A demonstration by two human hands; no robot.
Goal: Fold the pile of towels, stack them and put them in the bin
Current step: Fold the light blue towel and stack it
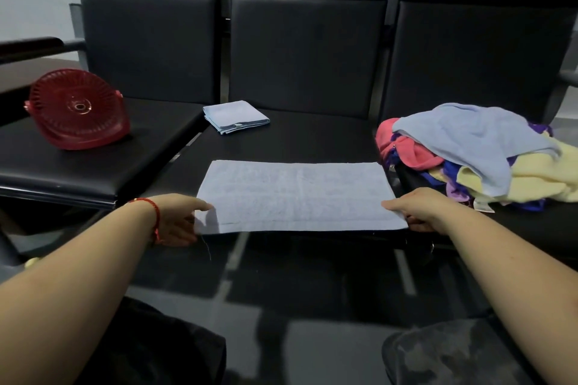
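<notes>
I hold a pale blue rectangular terry towel spread flat across the middle black padded seat of a row of black leather chairs. My left hand pinches the towel's near left corner, thumb on top and fingers beneath, and a red string bracelet circles that wrist. My right hand pinches the near right corner the same way, thumb lying on the cloth. The near edge of the towel hangs just past the seat's front edge. Farther back on the same seat lies a small folded pale blue towel, well apart from the spread one. On the seat to my right sits a loose pile of unfolded towels, pale blue on top with pink, yellow and purple beneath. On the seat to my left rests a dark red round plastic bin, tipped on its side with its ribbed base facing me.
</notes>
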